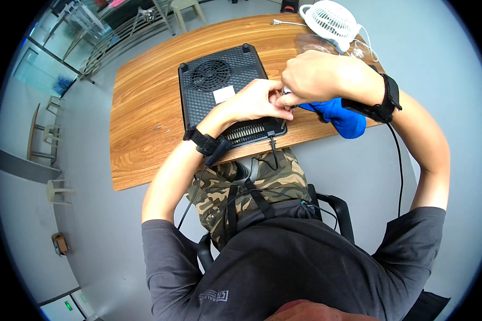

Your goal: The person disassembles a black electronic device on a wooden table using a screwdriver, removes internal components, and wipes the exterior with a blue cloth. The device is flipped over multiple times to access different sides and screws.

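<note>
On the left of the table [139, 96]: two small shiny bits [168, 131] loose on bare wood, too small to identify. A sleeve sweep or a table knock could roll them off.

Next, flat black appliance [195, 99], feet and round vent [211, 74] up, white label [224, 94] mid-panel. Sits by the near table edge, so a hard push toward the body could slide it over.

Left hand [254, 100] reaches across it to the right side; fingers bent, tips meeting the other hand. Can't tell what they pinch, or if they touch the casing.

Black cord [273, 143] hangs off the near edge toward the lap. A knee shift could snag it and drag the appliance.

Right hand [317, 77] curled tight, seems to pinch a small shiny piece [286, 91], mostly hidden. If that slips, it could drop into the slotted vent [246, 132] or get lost in the blue cloth [348, 122] beside. White fan [326, 21] is behind, clear of the work.
</note>
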`<state>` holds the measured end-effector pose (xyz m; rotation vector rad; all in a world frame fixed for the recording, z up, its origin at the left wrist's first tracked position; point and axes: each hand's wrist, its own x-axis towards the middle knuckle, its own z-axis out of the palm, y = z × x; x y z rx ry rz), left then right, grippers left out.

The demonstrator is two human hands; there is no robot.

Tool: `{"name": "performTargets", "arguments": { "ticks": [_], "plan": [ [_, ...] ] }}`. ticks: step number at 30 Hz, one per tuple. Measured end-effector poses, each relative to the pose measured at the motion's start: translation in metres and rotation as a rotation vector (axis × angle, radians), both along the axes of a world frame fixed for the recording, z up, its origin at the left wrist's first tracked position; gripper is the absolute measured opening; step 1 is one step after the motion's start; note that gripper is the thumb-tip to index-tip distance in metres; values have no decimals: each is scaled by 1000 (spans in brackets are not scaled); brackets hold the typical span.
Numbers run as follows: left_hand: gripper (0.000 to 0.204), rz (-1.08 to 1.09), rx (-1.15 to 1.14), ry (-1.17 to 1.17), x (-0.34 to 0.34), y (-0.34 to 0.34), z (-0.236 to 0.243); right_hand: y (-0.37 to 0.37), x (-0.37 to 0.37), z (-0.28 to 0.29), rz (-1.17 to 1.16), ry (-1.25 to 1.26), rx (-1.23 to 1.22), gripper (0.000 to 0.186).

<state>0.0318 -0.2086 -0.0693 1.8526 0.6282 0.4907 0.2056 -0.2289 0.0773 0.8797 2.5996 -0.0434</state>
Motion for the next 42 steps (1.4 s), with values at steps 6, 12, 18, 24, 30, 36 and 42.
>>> {"name": "performTargets", "arguments": {
  "ticks": [6, 12, 18, 24, 30, 36, 42],
  "plan": [
    [28, 31, 28, 0, 3, -1, 2, 5, 26, -11, 171, 216, -20, 33],
    [39, 100, 177, 184, 1, -10, 1, 2, 30, -22, 103, 278, -72, 40],
    [41, 127, 295, 36, 8, -11, 0, -4, 26, -14, -18, 178, -47, 46],
    [40, 121, 179, 41, 5, -15, 11, -3, 40, -23, 257, 461, 30, 44],
    [33, 45, -85, -213, -2, -14, -5, -6, 20, -26, -84, 297, -42, 39],
    [26, 13, -140, -5, -4, -8, 0, -5, 43, -26, 190, 448, 12, 36],
    [25, -42, -181, -54, -5, -9, 4, -7, 33, -17, 13, 298, -43, 41]
  ]
}}
